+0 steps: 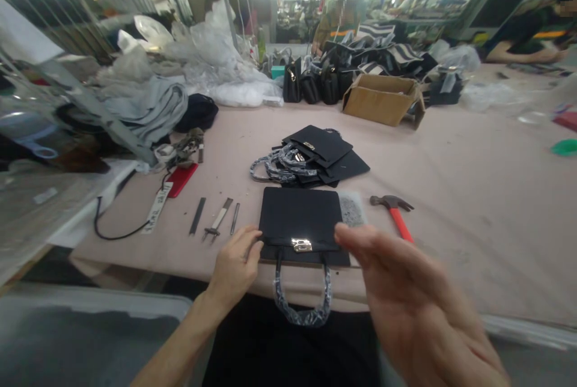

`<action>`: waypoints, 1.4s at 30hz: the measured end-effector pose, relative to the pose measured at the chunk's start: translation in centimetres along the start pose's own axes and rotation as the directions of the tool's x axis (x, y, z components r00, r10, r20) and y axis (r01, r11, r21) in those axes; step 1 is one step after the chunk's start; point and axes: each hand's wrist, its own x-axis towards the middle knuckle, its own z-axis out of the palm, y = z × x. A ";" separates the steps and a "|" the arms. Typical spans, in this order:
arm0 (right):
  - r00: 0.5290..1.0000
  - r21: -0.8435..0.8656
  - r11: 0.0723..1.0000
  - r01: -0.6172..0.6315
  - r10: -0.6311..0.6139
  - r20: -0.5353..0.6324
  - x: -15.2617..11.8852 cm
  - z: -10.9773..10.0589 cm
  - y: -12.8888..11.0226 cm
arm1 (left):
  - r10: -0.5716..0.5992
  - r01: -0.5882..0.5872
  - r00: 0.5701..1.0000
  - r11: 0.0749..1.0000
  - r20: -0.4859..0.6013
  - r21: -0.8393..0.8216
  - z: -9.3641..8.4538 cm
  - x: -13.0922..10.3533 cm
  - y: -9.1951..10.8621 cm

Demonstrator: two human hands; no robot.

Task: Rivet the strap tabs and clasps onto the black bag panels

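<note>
A flat black handbag panel [301, 214] lies on the near edge of the table, with a silver turn-lock clasp [302, 245] on it. Its handle [303, 316], wrapped in clear plastic, hangs over the table edge toward me. My left hand [237, 261] has thumb and fingers closed at the panel's left edge. Close to the camera, my right hand [406, 291] is raised to the right of the panel, fingers stretched out, holding nothing visible. Partly under the panel's right side is a pale speckled slab [352, 209].
A red-handled claw hammer [398, 216] lies to the right. Slim metal tools, including a pronged punch [219, 222], lie left. Behind are stacked black bag panels [324, 146], a cardboard box [383, 100], black bags [330, 83] and plastic wrapping [211, 50]. People sit farther back.
</note>
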 end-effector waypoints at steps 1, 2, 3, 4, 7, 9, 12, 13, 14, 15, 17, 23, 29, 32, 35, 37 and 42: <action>1.000 -0.008 1.000 -0.021 0.021 -0.008 0.6 0.3 1.4 | -0.005 0.004 1.000 1.000 0.025 0.010 0.0 0.0 -0.4; 0.999 -0.034 0.998 -0.045 0.045 -0.006 1.0 0.5 2.9 | -0.011 0.010 0.998 1.000 0.058 0.018 0.1 -0.2 -0.6; 0.998 -0.109 0.992 -0.063 0.064 0.003 1.2 0.7 4.6 | -0.017 0.015 0.995 1.000 0.096 0.025 0.2 -0.3 -0.8; 0.997 -0.214 0.975 -0.064 0.071 0.024 1.2 0.9 6.4 | -0.021 0.017 0.990 0.999 0.139 0.031 0.3 -0.5 -0.8; 0.990 -0.436 0.900 -0.004 0.066 0.127 0.1 1.4 11.2 | -0.007 0.000 0.962 1.000 0.273 0.026 0.6 -1.2 -0.7; 0.981 -0.509 0.860 0.037 0.066 0.182 -1.0 1.6 13.3 | 0.010 -0.014 0.949 1.000 0.314 0.009 0.9 -1.5 -0.7; 0.975 -0.543 0.837 0.071 0.056 0.213 -2.0 1.7 14.9 | 0.013 -0.012 0.959 1.000 0.284 -0.005 1.6 -1.9 -1.0; 0.974 -0.543 0.836 0.084 0.045 0.220 -2.1 1.6 15.1 | 0.009 -0.008 0.965 1.000 0.264 -0.006 1.8 -2.0 -1.0; 0.973 -0.539 0.837 0.097 0.035 0.229 -2.1 1.5 15.3 | 0.007 -0.006 0.970 1.000 0.245 -0.006 2.1 -2.1 -1.1; 0.971 -0.534 0.839 0.111 0.024 0.240 -2.1 1.4 15.5 | 0.006 -0.005 0.974 1.000 0.226 -0.005 2.4 -2.3 -1.2; 0.966 -0.523 0.842 0.130 0.013 0.260 -1.9 1.1 15.7 | 0.004 -0.003 0.982 1.000 0.190 -0.006 2.9 -2.5 -1.2; 0.956 -0.528 0.831 0.174 -0.013 0.294 -1.7 0.7 16.0 | -0.041 0.051 0.991 0.996 0.130 -0.071 3.4 -2.5 -1.2; 0.965 -0.530 0.833 0.163 -0.022 0.262 -1.8 0.9 16.4 | -0.103 0.121 0.987 0.982 0.127 -0.148 3.3 -2.1 -1.4; 0.958 -0.519 0.840 0.158 -0.004 0.285 -1.5 0.7 16.3 | -0.123 0.142 0.985 0.974 0.120 -0.174 3.4 -2.2 -1.5; 0.948 -0.497 0.852 0.162 0.006 0.320 -0.7 0.5 15.7 | -0.126 0.144 0.987 0.971 0.102 -0.189 3.5 -2.3 -1.6; 0.944 -0.477 0.863 0.166 0.000 0.329 0.1 0.8 15.1 | -0.128 0.146 0.987 0.970 0.100 -0.195 3.5 -2.4 -1.8; 0.948 -0.465 0.870 0.163 -0.008 0.318 2.2 4.2 13.4 | -0.131 0.146 0.987 0.972 0.094 -0.182 3.5 -2.4 -1.6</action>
